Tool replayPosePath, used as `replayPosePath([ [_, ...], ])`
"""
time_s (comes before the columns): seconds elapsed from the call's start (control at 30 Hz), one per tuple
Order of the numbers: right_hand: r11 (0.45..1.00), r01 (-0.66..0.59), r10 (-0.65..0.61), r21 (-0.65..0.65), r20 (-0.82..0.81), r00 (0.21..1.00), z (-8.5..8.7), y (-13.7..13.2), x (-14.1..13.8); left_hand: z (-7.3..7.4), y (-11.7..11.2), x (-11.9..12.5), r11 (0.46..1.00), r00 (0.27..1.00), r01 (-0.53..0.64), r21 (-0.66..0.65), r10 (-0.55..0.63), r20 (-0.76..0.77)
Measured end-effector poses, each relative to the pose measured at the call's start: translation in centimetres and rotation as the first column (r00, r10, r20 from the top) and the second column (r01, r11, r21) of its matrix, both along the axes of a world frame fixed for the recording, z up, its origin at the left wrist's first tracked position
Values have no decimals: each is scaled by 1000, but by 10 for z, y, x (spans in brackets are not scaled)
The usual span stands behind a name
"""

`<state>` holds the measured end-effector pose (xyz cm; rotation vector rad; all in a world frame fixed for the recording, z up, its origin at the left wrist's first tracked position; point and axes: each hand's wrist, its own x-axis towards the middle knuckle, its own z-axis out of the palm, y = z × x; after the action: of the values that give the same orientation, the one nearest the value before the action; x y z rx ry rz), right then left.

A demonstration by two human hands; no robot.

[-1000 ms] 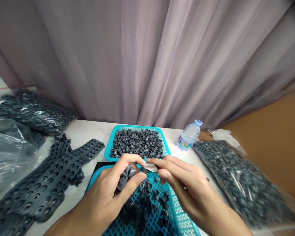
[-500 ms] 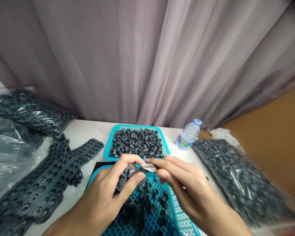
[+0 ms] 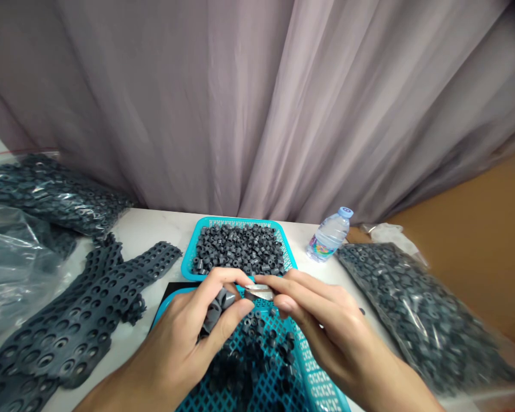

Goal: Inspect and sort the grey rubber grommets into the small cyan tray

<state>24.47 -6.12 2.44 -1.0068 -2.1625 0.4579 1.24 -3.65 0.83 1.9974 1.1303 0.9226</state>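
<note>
My left hand [image 3: 193, 337] is closed around a small bunch of grey rubber rings [image 3: 217, 306], held over the near turquoise basket [image 3: 313, 380]. My right hand [image 3: 321, 326] pinches a small shiny blade [image 3: 257, 292] whose tip meets the rings. Loose grey rings lie in the near basket under both hands. Behind them a second turquoise basket [image 3: 289, 252] is heaped with more grey rings.
Perforated grey rubber sheets [image 3: 77, 320] lie on the white table at left, with bags of parts [image 3: 47, 191] behind. A clear bag of grey rings [image 3: 420, 320] lies at right. A small water bottle [image 3: 329, 236] stands near the curtain [image 3: 257, 103].
</note>
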Motion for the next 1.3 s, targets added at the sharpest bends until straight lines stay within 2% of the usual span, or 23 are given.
replayPosePath([
  [0.17, 1000, 2, -2, 0, -7, 1000, 0, 0, 0, -1, 1, 0, 1000, 1000, 27, -3, -27, 8],
  [0.47, 1000, 1, -1, 11, -9, 1000, -1, -1, -1, 1, -1, 2, 1000, 1000, 9, -17, -8, 25],
  [0.63, 1000, 2, -2, 24, -5, 1000, -1, 0, -1, 0, 0, 2, 1000, 1000, -3, 7, 3, 6],
  [1.07, 1000, 20, -20, 18, 14, 1000, -2, 0, -1, -2, -1, 1, 1000, 1000, 15, -25, -15, 7],
  [1.3, 998, 34, -35, 57, 19, 999, -1, 0, -2, -3, 0, 1, 1000, 1000, 6, -31, -7, -30],
])
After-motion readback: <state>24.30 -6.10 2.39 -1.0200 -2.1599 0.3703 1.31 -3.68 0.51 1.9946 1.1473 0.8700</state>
